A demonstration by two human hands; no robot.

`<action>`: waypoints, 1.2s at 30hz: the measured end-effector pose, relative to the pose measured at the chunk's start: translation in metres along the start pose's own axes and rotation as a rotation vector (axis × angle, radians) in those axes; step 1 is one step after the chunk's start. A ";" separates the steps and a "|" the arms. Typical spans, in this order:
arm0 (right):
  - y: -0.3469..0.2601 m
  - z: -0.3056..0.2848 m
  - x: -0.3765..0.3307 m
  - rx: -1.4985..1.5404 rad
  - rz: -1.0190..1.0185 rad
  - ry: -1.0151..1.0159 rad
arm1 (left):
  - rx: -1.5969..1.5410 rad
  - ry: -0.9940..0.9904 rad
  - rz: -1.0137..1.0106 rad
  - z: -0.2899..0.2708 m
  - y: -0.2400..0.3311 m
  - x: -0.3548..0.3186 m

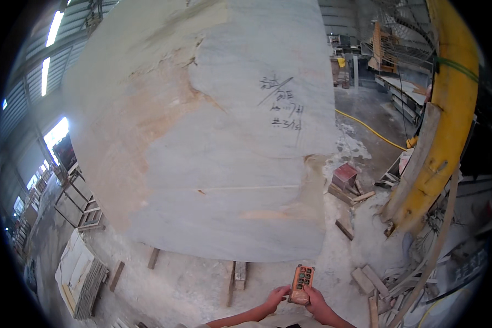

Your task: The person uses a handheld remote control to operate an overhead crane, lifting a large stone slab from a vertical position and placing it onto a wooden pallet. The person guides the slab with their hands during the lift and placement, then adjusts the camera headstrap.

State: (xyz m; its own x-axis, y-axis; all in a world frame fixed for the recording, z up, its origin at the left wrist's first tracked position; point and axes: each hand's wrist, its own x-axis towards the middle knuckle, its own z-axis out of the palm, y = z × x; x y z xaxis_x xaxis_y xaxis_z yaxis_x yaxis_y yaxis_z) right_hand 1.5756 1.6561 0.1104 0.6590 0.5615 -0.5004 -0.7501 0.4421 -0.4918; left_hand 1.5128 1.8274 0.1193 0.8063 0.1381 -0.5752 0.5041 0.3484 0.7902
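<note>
Close to my body I hold an orange remote control [301,283] with several dark buttons and one green one. My left hand [277,296] grips its left edge low down. My right hand [316,299] is closed round its lower right side, the thumb lying near the buttons. Past the remote stands a huge pale stone slab [229,147], upright, with orange-brown staining and dark handwritten marks. Its bottom edge is near wooden beams on the floor; whether it touches them I cannot tell.
A yellow steel column [448,109] rises at the right, with timber offcuts [372,281] and rubble round its foot. Stacked stone slabs [79,276] lean at the lower left. Wooden beams [240,275] lie under the slab's edge. A red block [345,175] and a yellow hose [370,129] are farther right.
</note>
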 end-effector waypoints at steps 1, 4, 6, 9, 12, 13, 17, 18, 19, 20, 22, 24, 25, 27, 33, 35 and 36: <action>-0.013 -0.010 -0.002 0.012 0.018 -0.007 | 0.003 0.017 -0.024 0.006 -0.005 0.010; -0.052 -0.049 -0.004 -0.194 -0.167 -0.096 | 0.012 0.079 -0.103 0.022 -0.015 0.035; -0.087 -0.071 -0.009 -0.082 -0.126 -0.079 | 0.043 0.147 -0.135 0.030 -0.036 0.052; -0.132 -0.100 -0.014 0.158 -0.024 -0.025 | 0.176 0.275 -0.188 0.021 -0.073 0.071; -0.175 -0.122 -0.020 0.212 -0.100 0.042 | 0.278 0.374 -0.209 0.015 -0.089 0.077; -0.186 -0.127 -0.022 0.212 -0.136 0.053 | 0.303 0.400 -0.211 0.011 -0.093 0.077; -0.227 -0.140 -0.027 0.263 -0.261 0.063 | 0.434 0.419 -0.247 -0.006 -0.112 0.084; -0.236 -0.159 -0.018 0.303 -0.277 0.054 | 0.458 0.412 -0.256 -0.004 -0.105 0.087; -0.244 -0.176 -0.012 0.313 -0.274 0.006 | 0.493 0.399 -0.279 -0.003 -0.103 0.086; -0.246 -0.186 -0.009 0.326 -0.269 -0.042 | 0.433 0.397 -0.263 -0.003 -0.108 0.085; -0.263 -0.155 -0.018 0.292 -0.302 0.023 | 0.310 0.396 -0.217 -0.004 -0.112 0.092; -0.285 -0.127 -0.037 0.282 -0.347 0.111 | 0.308 0.352 -0.203 0.002 -0.104 0.101; -0.295 -0.138 -0.035 0.237 -0.407 0.097 | 0.308 0.320 -0.187 0.008 -0.097 0.110; -0.323 -0.145 -0.039 0.147 -0.477 0.019 | 0.261 0.303 -0.182 0.016 -0.088 0.119; -0.434 -0.106 -0.075 -0.238 -0.687 0.232 | 0.285 0.307 -0.282 0.017 -0.091 0.112; -0.481 -0.095 -0.095 -0.316 -0.740 0.232 | 0.308 0.329 -0.298 0.016 -0.096 0.110; -0.504 -0.086 -0.103 -0.347 -0.758 0.255 | 0.307 0.350 -0.295 0.013 -0.101 0.108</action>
State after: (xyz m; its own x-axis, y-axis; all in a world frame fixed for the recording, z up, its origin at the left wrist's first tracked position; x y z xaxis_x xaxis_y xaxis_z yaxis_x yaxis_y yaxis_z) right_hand 1.8909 1.3153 0.3485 0.9972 0.0099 -0.0742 -0.0725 0.3719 -0.9254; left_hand 1.5529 1.7951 -0.0203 0.4921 0.3943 -0.7761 0.8027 0.1395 0.5799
